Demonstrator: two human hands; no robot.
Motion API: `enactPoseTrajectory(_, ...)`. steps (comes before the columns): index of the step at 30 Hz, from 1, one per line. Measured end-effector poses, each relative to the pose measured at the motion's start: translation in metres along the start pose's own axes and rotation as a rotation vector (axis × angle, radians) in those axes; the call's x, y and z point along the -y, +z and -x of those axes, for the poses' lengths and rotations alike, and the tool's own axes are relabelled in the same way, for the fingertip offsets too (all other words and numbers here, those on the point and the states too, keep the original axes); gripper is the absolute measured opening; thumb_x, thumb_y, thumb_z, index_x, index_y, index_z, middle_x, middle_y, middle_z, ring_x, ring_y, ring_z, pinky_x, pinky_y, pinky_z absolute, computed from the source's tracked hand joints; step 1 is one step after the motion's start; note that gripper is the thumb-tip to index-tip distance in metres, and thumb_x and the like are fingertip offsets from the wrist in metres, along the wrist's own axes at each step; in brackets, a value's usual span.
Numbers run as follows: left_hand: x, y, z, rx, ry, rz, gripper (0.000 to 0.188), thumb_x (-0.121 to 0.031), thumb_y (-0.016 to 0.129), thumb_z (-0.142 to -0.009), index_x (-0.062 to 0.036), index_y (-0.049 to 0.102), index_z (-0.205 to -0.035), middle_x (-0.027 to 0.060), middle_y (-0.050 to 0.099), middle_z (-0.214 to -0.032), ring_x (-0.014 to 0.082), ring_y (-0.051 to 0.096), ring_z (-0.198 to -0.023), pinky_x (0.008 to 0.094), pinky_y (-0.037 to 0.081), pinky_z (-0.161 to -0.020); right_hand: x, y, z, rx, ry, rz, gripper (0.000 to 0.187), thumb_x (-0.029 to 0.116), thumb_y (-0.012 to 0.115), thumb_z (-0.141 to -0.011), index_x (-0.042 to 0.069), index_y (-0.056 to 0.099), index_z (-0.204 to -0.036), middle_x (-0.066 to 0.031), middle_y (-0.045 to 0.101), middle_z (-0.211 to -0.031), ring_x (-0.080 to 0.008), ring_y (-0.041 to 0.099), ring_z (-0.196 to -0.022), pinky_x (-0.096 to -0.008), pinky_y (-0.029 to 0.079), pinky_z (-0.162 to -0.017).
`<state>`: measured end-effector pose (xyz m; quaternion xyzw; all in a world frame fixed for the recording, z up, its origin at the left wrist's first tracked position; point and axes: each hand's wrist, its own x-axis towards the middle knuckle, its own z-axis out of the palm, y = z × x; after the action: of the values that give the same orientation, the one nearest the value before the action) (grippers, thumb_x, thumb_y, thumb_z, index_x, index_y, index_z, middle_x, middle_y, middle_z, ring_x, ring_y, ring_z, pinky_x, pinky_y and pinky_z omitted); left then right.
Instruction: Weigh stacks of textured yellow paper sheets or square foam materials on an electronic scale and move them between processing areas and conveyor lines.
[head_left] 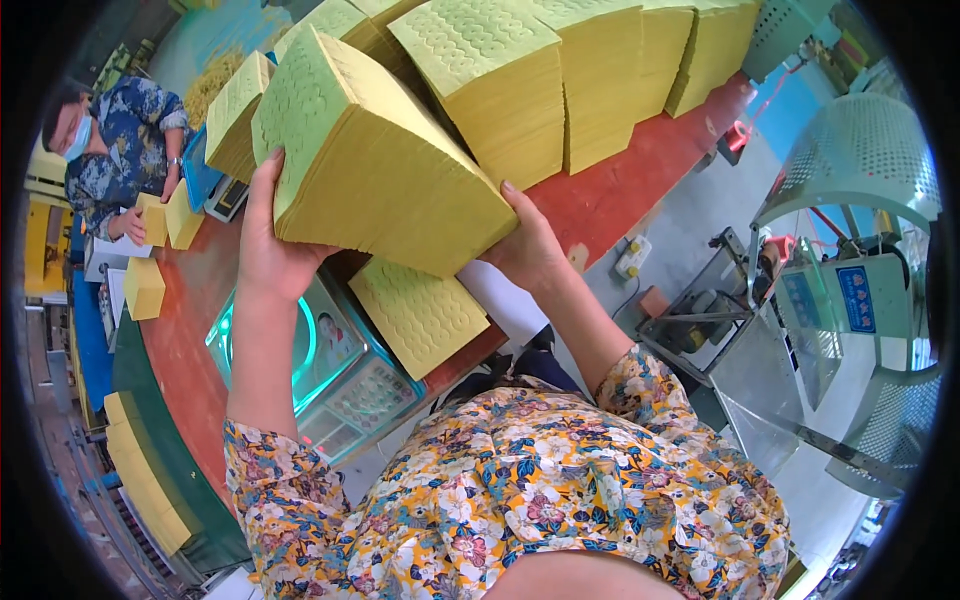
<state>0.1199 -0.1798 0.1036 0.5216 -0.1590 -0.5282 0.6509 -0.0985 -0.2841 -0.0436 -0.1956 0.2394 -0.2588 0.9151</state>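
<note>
A thick stack of yellow paper (390, 175), embossed with a wavy pattern on its face, is held up and tilted between my two hands. My left hand (277, 220) grips its left end, thumb on the patterned face and the other fingers underneath. At the opposite end my right hand (530, 240) presses with the thumb on the edge, its other fingers partly hidden below. Under the raised stack lies a thinner-looking yellow paper pile (425, 315). Beside it, near my left forearm, sits a digital weighing scale (365, 390) with a glowing green edge.
Several tall yellow paper stacks (510, 100) line the far side of the red table (640, 195). At the left a masked co-worker (125, 150) handles small yellow blocks (155, 220). Metal machinery with perforated guards (850, 170) stands at the right, beyond the table edge.
</note>
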Motion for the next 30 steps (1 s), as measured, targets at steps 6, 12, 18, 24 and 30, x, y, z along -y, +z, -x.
enactPoseTrajectory(6, -0.020, 0.007, -0.016, 0.037, -0.056, -0.055, 0.058, -0.054, 0.050, -0.094, -0.0137, 0.051, -0.136, 0.0080, 0.062, -0.123, 0.0230, 0.065, -0.106, 0.0449, 0.057, -0.078, -0.004, -0.003, -0.009, 0.055, 0.005, -0.012, 0.066, 0.051, 0.045, -0.098, 0.008, 0.038, -0.146, -0.0134, 0.044, -0.147, -0.0310, 0.042, -0.134, -0.0553, 0.034, -0.108)
enactPoseTrajectory(12, -0.018, 0.010, -0.021, 0.066, -0.088, -0.077, 0.064, -0.056, 0.051, -0.092, -0.0111, 0.049, -0.137, 0.0107, 0.059, -0.127, 0.0278, 0.060, -0.113, 0.0521, 0.054, -0.084, -0.016, -0.009, -0.023, 0.057, 0.030, -0.122, 0.064, 0.050, 0.044, -0.098, 0.009, 0.038, -0.146, -0.0126, 0.044, -0.147, -0.0307, 0.040, -0.135, -0.0524, 0.033, -0.109)
enactPoseTrajectory(18, 0.000, 0.025, -0.033, -0.014, -0.095, -0.195, 0.067, -0.056, 0.049, -0.092, -0.0092, 0.044, -0.140, 0.0160, 0.049, -0.137, 0.0342, 0.049, -0.126, 0.0655, 0.045, -0.093, -0.016, -0.014, -0.030, -0.052, 0.034, -0.245, 0.058, 0.048, 0.039, -0.101, 0.009, 0.040, -0.144, -0.0105, 0.044, -0.147, -0.0276, 0.039, -0.136, -0.0493, 0.033, -0.110)
enactPoseTrajectory(24, 0.002, 0.028, -0.030, -0.049, -0.039, -0.219, 0.067, -0.054, 0.048, -0.093, -0.0082, 0.041, -0.142, 0.0158, 0.047, -0.138, 0.0342, 0.050, -0.125, 0.0657, 0.044, -0.095, 0.002, -0.012, -0.003, -0.107, 0.004, -0.078, 0.057, 0.040, 0.037, -0.105, -0.001, 0.036, -0.144, -0.0150, 0.045, -0.144, -0.0285, 0.042, -0.133, -0.0465, 0.037, -0.108)
enactPoseTrajectory(30, 0.004, 0.029, -0.029, 0.010, -0.014, -0.212, 0.069, -0.051, 0.050, -0.094, -0.0076, 0.035, -0.145, 0.0168, 0.045, -0.139, 0.0359, 0.049, -0.126, 0.0656, 0.045, -0.096, 0.016, -0.040, 0.029, -0.107, -0.034, 0.102, 0.044, 0.025, 0.048, -0.101, -0.006, 0.047, -0.133, -0.0136, 0.058, -0.125, -0.0213, 0.060, -0.102, -0.0371, 0.049, -0.092)
